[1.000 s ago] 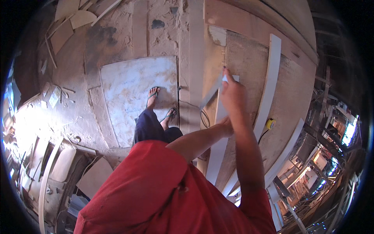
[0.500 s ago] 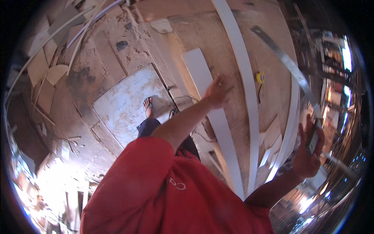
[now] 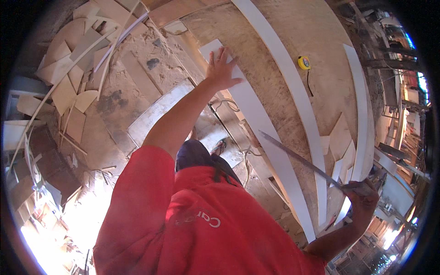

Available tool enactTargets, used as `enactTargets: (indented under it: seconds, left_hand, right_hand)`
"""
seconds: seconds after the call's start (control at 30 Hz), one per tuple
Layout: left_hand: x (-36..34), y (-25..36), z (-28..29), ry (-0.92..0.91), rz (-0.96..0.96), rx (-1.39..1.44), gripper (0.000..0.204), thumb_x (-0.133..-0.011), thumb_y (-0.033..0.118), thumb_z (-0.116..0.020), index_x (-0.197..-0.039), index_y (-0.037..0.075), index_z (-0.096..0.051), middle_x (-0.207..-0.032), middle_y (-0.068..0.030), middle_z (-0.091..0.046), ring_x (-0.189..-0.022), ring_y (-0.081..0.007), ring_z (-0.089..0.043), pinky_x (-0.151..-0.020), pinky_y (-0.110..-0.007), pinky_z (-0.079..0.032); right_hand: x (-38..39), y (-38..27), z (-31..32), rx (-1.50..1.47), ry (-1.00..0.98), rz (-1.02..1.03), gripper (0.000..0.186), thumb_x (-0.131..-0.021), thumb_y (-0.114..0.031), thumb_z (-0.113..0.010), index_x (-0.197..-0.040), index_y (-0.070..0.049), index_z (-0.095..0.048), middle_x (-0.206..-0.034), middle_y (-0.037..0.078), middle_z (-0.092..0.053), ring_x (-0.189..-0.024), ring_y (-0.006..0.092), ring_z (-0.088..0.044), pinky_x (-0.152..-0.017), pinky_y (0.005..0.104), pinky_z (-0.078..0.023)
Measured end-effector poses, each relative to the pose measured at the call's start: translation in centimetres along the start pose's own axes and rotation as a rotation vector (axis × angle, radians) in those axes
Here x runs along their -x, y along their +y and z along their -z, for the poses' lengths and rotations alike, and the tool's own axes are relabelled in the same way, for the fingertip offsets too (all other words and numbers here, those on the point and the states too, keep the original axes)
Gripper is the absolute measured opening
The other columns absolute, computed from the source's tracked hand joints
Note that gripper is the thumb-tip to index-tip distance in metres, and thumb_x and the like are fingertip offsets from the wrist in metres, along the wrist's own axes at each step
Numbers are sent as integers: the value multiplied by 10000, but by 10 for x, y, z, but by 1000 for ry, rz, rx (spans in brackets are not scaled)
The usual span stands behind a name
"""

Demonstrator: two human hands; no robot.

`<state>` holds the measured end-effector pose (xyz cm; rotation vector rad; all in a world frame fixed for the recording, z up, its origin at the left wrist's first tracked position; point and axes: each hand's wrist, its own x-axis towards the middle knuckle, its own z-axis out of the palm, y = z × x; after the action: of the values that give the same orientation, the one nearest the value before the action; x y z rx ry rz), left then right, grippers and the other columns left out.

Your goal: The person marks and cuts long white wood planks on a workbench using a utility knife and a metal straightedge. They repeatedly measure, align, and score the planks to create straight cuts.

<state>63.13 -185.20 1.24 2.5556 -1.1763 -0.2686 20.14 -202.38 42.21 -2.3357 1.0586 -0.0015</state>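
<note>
A long white strip (image 3: 284,172) lies along the near edge of the plywood worktop (image 3: 284,59). My left hand (image 3: 222,68) rests on that strip near its far end, fingers spread. My right hand (image 3: 362,199), at the lower right, grips a long thin metal bar (image 3: 300,160), which reaches diagonally across toward the white strip. Two more white strips (image 3: 288,78) (image 3: 359,105) lie on the worktop, with a yellow tape measure (image 3: 303,63) between them and several small offcut boards (image 3: 339,133) nearer my right hand.
Scattered board offcuts (image 3: 73,87) and long thin strips lie on the dusty floor at the left. A cord (image 3: 226,106) runs beside the worktop. A white board (image 3: 142,119) lies on the floor by my feet. Timber and clutter (image 3: 394,119) line the right side.
My left hand has moved forward along the white strip and spread onto it. My right hand has swung out to the right with the metal bar, which has since tilted lower across the strips.
</note>
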Motion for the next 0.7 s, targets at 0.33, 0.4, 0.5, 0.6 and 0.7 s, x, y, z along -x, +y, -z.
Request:
enactTargets:
  seconds: [0.33, 0.4, 0.5, 0.6, 0.7]
  left_hand:
    - [-26, 12, 25, -235, 201, -159, 1519, -488, 781, -902, -1688, 187, -184, -1707, -344, -4, -1588, -526, -26, -1286, -587, -136]
    - [-32, 17, 32, -298, 248, -161, 1567, -465, 726, -945, -1694, 187, -137, -1698, -366, 20, -1589, -525, -19, -1285, -580, -150]
    - [-37, 22, 42, -378, 253, -170, 1585, -447, 644, -991, -1696, 201, -121, -1690, -383, 40, -1589, -525, -23, -1280, -579, -171]
    - [-34, 24, 45, -398, 245, -175, 1555, -441, 608, -1004, -1691, 217, -165, -1691, -384, 39, -1590, -524, -36, -1275, -582, -183]
    - [-32, 25, 44, -388, 244, -166, 1514, -440, 584, -1009, -1682, 231, -218, -1693, -382, 16, -1590, -524, -48, -1271, -590, -185]
  right_hand:
    - [-25, -6, -153, -613, -43, 63, 274, -941, -230, -715, -1080, 0, -768, -989, 111, -711, -795, 173, -606, -709, 308, -492]
    - [-34, -11, -181, -700, -186, 60, 281, -974, -238, -675, -1076, 13, -748, -912, 79, -681, -757, 146, -588, -688, 295, -477]
    - [-64, -21, -218, -782, -458, 142, 327, -1026, -300, -609, -957, 8, -696, -779, 19, -593, -690, 105, -532, -631, 280, -426]
    - [-96, -46, -257, -839, -582, 123, 415, -1067, -342, -519, -797, -34, -586, -687, -21, -493, -643, 83, -454, -579, 288, -354]
    - [-131, -70, -295, -745, -600, 227, 459, -1089, -357, -469, -751, -53, -532, -661, -18, -455, -622, 88, -398, -564, 310, -315]
